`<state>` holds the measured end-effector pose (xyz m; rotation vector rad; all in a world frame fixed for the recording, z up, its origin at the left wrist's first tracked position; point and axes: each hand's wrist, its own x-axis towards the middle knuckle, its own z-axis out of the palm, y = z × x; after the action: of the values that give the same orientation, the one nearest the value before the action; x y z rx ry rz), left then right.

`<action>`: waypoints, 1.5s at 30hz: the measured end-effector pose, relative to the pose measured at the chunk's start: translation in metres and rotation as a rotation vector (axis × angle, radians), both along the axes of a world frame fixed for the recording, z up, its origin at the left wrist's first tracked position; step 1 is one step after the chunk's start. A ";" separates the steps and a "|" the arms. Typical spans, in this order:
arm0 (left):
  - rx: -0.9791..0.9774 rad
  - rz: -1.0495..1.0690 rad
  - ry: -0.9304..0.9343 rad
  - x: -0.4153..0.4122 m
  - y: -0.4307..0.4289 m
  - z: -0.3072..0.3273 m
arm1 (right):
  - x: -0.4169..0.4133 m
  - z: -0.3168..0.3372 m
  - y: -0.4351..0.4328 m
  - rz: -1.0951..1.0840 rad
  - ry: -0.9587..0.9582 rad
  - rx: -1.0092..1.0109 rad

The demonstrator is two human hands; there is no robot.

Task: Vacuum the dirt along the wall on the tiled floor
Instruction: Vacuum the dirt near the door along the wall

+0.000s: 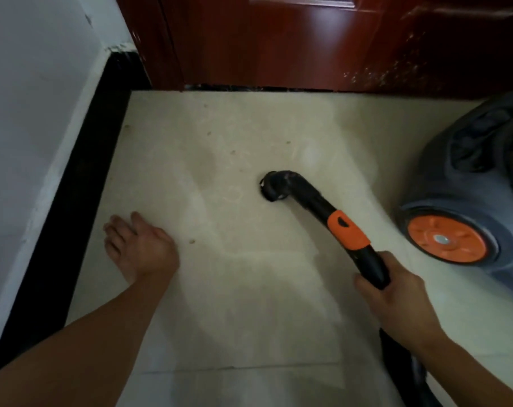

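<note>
My right hand (396,301) grips the black vacuum handle (370,265) just below its orange collar (348,230). The curved black nozzle (274,186) points down at the cream tiled floor (249,289), mid-tile. My left hand (137,245) lies flat on the floor with fingers straight, close to the black skirting (73,183) under the white wall (29,113). Small brown crumbs of dirt (192,241) are scattered on the tile, one just right of my left hand, others farther up near the door.
A red-brown wooden door (308,39) closes off the far side. The grey vacuum body (478,177) with an orange wheel (446,240) stands at the right. The black hose (402,362) runs down under my right forearm.
</note>
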<state>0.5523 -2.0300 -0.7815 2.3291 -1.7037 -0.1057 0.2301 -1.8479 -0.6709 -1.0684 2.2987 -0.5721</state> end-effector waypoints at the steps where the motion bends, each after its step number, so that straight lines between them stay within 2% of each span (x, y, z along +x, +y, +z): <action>1: -0.008 -0.001 -0.006 0.000 0.000 0.000 | -0.008 -0.001 0.007 -0.039 0.022 -0.025; 4: 0.006 -0.004 -0.021 0.000 -0.001 0.001 | -0.031 0.000 0.029 -0.121 0.061 -0.076; 6: 0.007 -0.022 -0.015 0.003 0.002 0.002 | -0.036 0.002 0.054 -0.124 0.019 -0.056; 12: 0.022 -0.349 -0.008 0.013 0.079 0.004 | -0.030 0.011 0.145 -0.269 -0.003 0.016; 17: 0.003 -0.437 0.081 0.021 0.183 0.011 | 0.021 0.007 0.165 0.022 -0.065 0.075; 23: 0.042 -0.379 0.098 0.080 0.301 0.018 | 0.049 -0.004 0.088 0.070 0.008 -0.068; 28: 0.176 -0.225 0.128 0.121 0.382 0.042 | 0.145 -0.003 0.069 0.400 -0.011 -0.005; 34: 0.279 -0.156 0.057 0.145 0.426 0.048 | 0.226 0.004 0.107 0.750 -0.079 0.039; 36: 0.322 -0.135 0.069 0.142 0.428 0.052 | 0.218 0.002 0.123 0.781 -0.028 0.075; 39: 0.446 -0.117 0.118 0.138 0.424 0.057 | 0.173 0.005 0.130 0.629 -0.001 0.071; 42: 0.486 -0.109 0.111 0.134 0.423 0.058 | 0.115 0.014 0.133 0.502 -0.063 0.052; 45: 0.431 -0.120 0.020 0.130 0.422 0.057 | 0.080 0.020 0.141 0.533 -0.154 0.111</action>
<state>0.6825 -1.6081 -0.7244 2.4954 -1.9693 -0.5680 0.3106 -1.7073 -0.6513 -1.4511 1.7843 -0.2947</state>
